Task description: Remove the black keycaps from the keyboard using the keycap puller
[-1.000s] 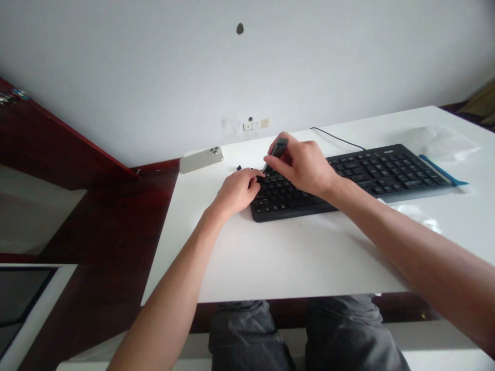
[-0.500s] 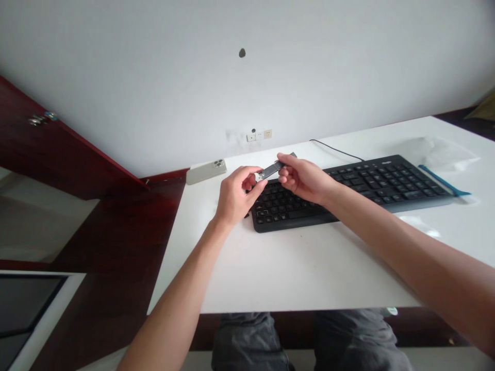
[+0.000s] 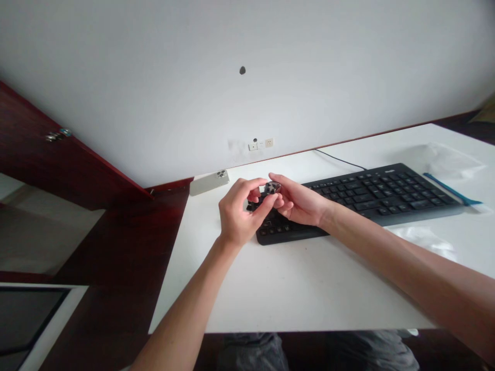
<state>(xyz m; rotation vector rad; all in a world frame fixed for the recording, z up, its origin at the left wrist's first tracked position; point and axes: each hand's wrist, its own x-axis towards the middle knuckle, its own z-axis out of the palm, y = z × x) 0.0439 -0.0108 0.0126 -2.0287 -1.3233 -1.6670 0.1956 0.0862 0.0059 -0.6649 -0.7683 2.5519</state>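
My left hand [image 3: 243,208] pinches a small dark oblong piece [image 3: 273,187] between thumb and fingers. It is turned so that a short end with grey and black patches shows; its exact kind I cannot make out. My right hand [image 3: 296,198] grips the same piece from the other side, fingers curled around it. Both hands hover over the left end of a black keyboard [image 3: 371,191], whose keys are partly hidden behind them.
A phone [image 3: 209,183] lies at the back left of the white table [image 3: 247,299]. A blue-handled brush [image 3: 452,189] rests along the keyboard's right end. Crumpled white tissue or plastic [image 3: 425,241] sits by the right forearm, and a clear bag [image 3: 454,161] lies behind. A black cable [image 3: 340,158] runs backward.
The dark piece has turned from lengthwise view to nearly end-on. My right hand has moved closer to my left. The whole view has shifted slightly, with the scene lower.
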